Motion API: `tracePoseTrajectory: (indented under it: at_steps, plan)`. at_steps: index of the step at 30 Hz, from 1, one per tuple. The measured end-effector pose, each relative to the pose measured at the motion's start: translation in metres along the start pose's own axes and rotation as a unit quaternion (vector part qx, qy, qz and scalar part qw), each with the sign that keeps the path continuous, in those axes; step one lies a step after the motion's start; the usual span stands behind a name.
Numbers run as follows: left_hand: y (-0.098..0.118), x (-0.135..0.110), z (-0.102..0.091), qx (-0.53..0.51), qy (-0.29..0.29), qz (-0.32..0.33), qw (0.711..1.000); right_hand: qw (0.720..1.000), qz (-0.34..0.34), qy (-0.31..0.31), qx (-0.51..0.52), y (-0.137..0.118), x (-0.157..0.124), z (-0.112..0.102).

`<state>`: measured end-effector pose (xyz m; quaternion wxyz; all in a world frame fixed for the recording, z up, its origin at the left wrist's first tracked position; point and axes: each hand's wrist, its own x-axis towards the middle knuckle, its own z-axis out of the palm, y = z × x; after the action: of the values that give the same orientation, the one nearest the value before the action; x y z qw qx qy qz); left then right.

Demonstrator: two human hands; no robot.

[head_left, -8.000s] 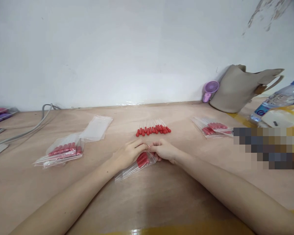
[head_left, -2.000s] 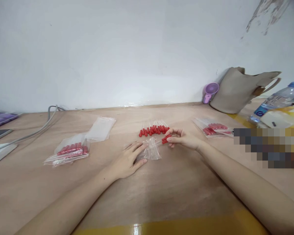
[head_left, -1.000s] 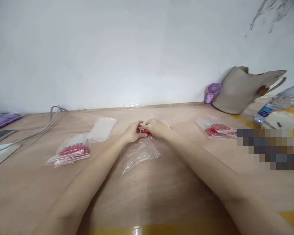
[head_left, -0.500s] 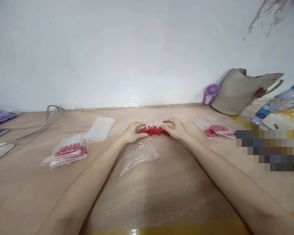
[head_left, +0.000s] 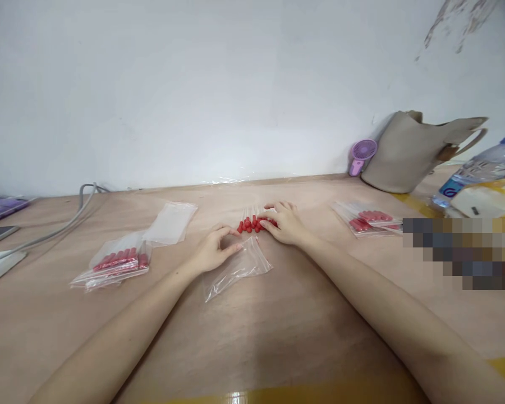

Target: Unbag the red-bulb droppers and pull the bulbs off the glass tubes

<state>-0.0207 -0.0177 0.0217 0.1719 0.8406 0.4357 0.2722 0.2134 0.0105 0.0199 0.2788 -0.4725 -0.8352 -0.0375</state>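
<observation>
Thin clear tubes with red ends (head_left: 248,223) lie side by side in a row on the table, red ends toward me. Curled over the right part of that row is my right hand (head_left: 284,223), its thumb and fingers around some of the tubes and partly hiding them. My left hand (head_left: 219,247) is at the row's left end, with thumb and fingers apart and nothing between them. Under and beside its thumb lies a clear zip bag (head_left: 239,269), flat on the table with its mouth toward the tubes; I cannot tell whether the thumb touches it.
Filled zip bags with red-ended pieces lie left (head_left: 113,261) and right (head_left: 370,220). Flat clear bags (head_left: 172,223) lie behind the left pile. Toward the right wall stand a purple fan (head_left: 363,152), a beige bag (head_left: 408,154) and a water bottle (head_left: 475,171). A grey cable (head_left: 63,224) runs at left.
My left hand has moved left and toward me, away from the tubes to beside the clear bag. My right hand has shifted left over the row of tubes.
</observation>
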Motion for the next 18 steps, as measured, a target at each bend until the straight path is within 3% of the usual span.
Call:
tracePoseTrajectory:
  at_steps: [7, 18]
  plan:
    - [-0.0096, -0.0006, 0.0072, -0.020, 0.001, -0.039, 0.999, 1.000, -0.002, -0.008, 0.013, 0.0024, -0.0003, 0.0003]
    - [-0.0091, -0.0020, 0.0078, -0.020, 0.003, -0.036, 0.999, 0.998, -0.052, 0.005, -0.043, 0.0078, -0.0002, -0.0065]
